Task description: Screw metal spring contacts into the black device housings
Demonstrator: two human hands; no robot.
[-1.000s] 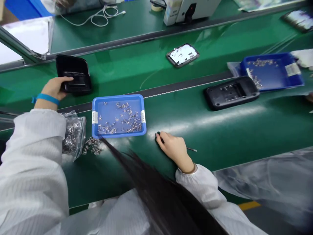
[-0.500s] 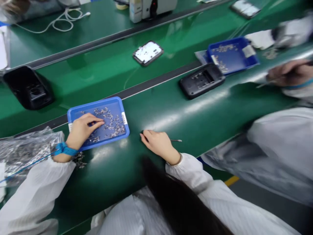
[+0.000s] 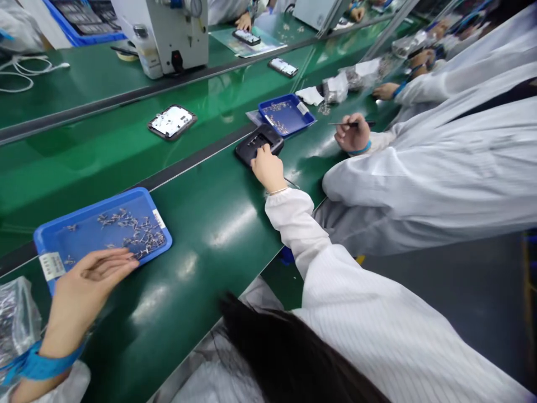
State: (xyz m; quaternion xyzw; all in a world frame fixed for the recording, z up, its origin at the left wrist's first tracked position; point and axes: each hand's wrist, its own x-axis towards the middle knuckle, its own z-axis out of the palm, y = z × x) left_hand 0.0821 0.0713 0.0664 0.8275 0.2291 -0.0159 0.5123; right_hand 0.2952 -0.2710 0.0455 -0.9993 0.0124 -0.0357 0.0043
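Observation:
My left hand [image 3: 94,280] hovers at the near edge of a blue tray [image 3: 100,202], its thumb and fingertips drawn together; whatever is between them is too small to make out. Small metal parts [image 3: 145,238] lie scattered in that tray, mostly towards its right side. Further right, my right hand [image 3: 268,167] reaches to the near side of a black plastic housing [image 3: 251,146], fingers over its edge. A thin metal tool [image 3: 291,183] sticks out behind the same hand; its other end is hidden by the palm.
Behind the housing stands a second blue tray [image 3: 287,115] with small parts. A white-faced device [image 3: 172,122] lies on the green strip beyond. At right, a co-worker's hand [image 3: 352,134] holds a thin dark tool. A clear bag [image 3: 19,316] sits at lower left.
My right hand has moved from the bare bench to the black housing and takes hold of it. My left hand has drawn back to the tray's near edge. The view has swung right.

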